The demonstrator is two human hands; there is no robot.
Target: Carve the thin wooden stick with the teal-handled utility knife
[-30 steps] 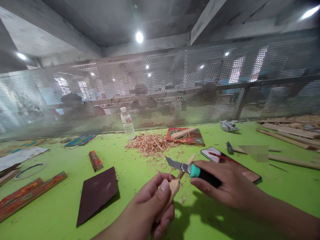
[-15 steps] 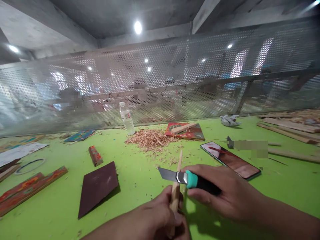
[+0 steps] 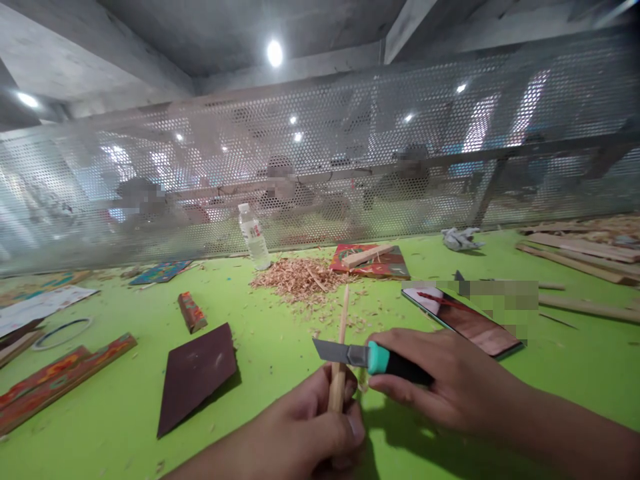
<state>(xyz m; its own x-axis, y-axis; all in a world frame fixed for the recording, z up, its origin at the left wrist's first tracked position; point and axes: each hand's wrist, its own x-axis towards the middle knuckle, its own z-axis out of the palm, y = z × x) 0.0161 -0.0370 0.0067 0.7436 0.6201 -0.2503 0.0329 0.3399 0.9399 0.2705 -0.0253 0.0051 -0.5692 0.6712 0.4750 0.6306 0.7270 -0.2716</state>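
Wooden stick: thin, pale, bare wood, tapering to a narrow tip that is pointing toward 12 o'clock, standing nearly upright over the green bench, low centre of view. Lower end is disappearing inside the left hand, which is closing around it in a fist, thumb lying across the front, knuckles toward the camera, forearm coming in from 7 o'clock.

Knife: short grey blade, teal collar, black handle. Blade is lying flat-ish, tip pointing to 9 o'clock, crossing the stick just above the left fist and touching it. Right hand is wrapping around the black handle, fingers curling under, wrist and forearm running off toward 4 o'clock.

Around them: wood shavings pile at 12 o'clock from the stick, water bottle just behind it by the perforated metal screen. Phone is lying at 2 o'clock, near the right hand. Dark sandpaper sheet at 9 o'clock. Painted wooden strip farther out at 9 o'clock. Loose chips are scattering over the bench around the hands.
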